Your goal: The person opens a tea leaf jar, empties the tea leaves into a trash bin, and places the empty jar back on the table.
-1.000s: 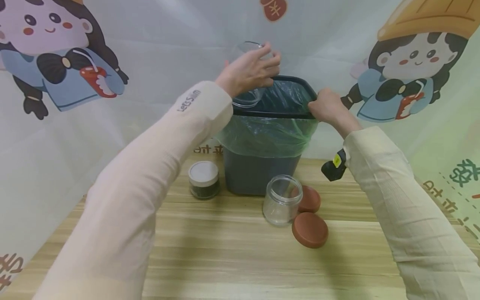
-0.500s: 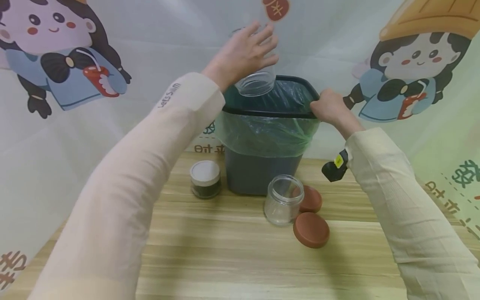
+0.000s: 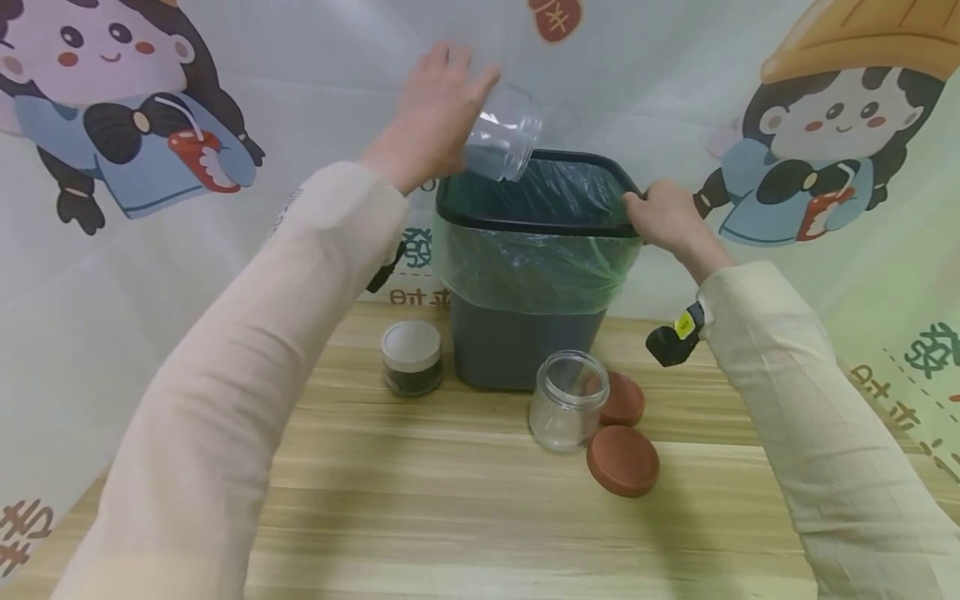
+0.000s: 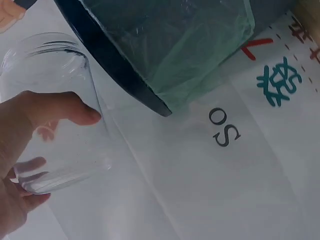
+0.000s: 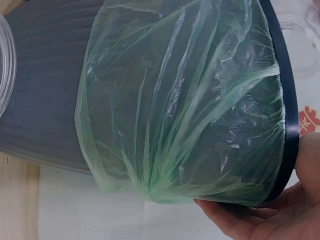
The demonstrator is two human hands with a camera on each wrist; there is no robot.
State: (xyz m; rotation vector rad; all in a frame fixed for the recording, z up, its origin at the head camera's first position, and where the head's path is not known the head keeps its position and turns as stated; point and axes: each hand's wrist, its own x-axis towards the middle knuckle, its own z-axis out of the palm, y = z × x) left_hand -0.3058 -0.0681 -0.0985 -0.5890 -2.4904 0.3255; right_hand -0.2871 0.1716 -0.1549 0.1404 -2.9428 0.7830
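Observation:
My left hand grips a clear glass jar, tipped on its side with its mouth toward the bin opening. In the left wrist view the thumb lies across the wall of the jar, and the fingers wrap behind it. My right hand holds the black rim of the trash bin at its right corner. A green plastic bag lines the bin and folds over the rim. In the right wrist view the fingers of my right hand curl under the rim.
An open clear jar stands before the bin, touching two reddish-brown lids. Left of the bin is a jar with a white lid and dark contents. A printed curtain hangs behind the wooden table.
My left hand has moved left and rolled over, tilting the jar from mouth-down to sideways above the bin. The right hand keeps its hold on the rim.

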